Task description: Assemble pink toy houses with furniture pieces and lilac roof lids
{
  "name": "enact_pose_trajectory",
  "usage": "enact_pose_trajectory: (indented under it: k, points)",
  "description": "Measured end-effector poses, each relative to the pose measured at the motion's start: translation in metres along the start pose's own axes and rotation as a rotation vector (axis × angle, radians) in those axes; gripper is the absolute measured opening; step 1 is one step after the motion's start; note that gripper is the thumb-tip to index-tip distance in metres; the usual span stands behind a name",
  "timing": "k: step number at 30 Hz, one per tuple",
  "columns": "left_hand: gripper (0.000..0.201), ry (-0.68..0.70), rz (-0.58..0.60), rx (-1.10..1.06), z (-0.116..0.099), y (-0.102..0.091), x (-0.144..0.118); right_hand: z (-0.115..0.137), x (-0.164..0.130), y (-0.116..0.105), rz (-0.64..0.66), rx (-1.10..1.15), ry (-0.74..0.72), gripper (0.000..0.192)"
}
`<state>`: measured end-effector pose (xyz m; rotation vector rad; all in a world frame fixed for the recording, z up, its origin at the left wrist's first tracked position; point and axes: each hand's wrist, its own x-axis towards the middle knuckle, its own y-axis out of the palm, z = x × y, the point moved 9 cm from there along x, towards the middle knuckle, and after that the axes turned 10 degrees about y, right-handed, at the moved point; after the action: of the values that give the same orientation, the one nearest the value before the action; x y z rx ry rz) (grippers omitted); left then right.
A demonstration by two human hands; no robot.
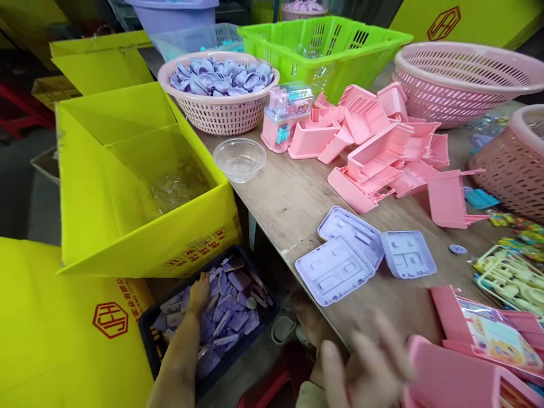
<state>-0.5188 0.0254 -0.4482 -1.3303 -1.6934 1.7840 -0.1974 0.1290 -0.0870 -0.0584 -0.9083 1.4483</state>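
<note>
My left hand (199, 293) reaches down into a dark crate (268, 317) full of loose purple plastic parts (225, 309). Its fingertips are hidden among the pieces, so any grip is unclear. Blurred by motion, my right hand (361, 368) is over the table's near edge with fingers apart, seemingly holding nothing. Beside it lie a pink plastic housing (450, 368) and a pink tray-like part with a printed card (501, 334). Three purple lids or panels lie just beyond: one in front (335, 271), one partly under it (351, 229), one at right (408, 254).
Pink housings (374, 141) are heaped mid-table beside an assembled toy (287, 116). A clear bowl (239, 160) sits at the table edge. Behind are a basket of purple pieces (225, 107) and a green crate (323, 51). An open yellow carton (144, 181) stands left.
</note>
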Motion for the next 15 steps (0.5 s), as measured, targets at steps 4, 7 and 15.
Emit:
enact_pose_trajectory:
  k: [4, 7, 15]
  points:
    - [0.033, -0.118, -0.245, -0.317, 0.011, -0.030, -0.037, 0.011, 0.000, 0.042, 0.362, -0.374, -0.199, 0.035]
    - [0.033, -0.259, -0.460, -0.567, 0.026, -0.055, -0.068, 0.013, 0.009, 0.039, 0.320, -0.443, -0.155, 0.032]
    - [0.057, -0.245, -0.677, -1.575, -0.044, -0.102, -0.165, 0.011, -0.061, 0.101, 0.657, 0.303, 0.372, 0.058]
